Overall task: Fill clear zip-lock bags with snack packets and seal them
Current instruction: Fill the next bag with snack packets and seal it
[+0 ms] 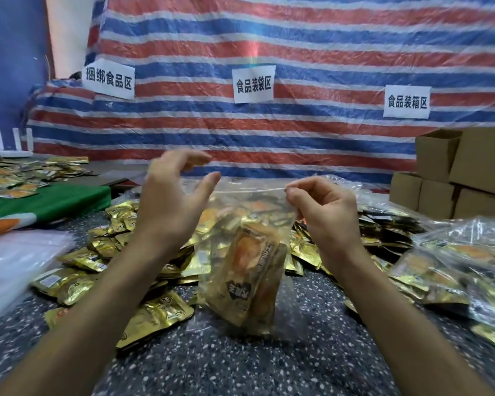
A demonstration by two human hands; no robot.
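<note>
A clear zip-lock bag (249, 270) hangs in the air in the middle of the view, with gold and orange snack packets inside. My right hand (323, 212) pinches the right end of its zip strip. My left hand (172, 201) hovers at the bag's upper left corner, fingers spread and loosely curved, thumb near the strip; it does not appear to grip anything. A heap of loose gold snack packets (103, 247) lies on the speckled table (240, 361) under and behind the bag.
Filled clear bags (455, 267) are piled at the right. Brown cardboard boxes (452, 178) stand at the back right. A stack of empty clear bags (15, 267) lies at the left, beside a green cloth (49, 201). A striped tarp (269, 124) closes the back.
</note>
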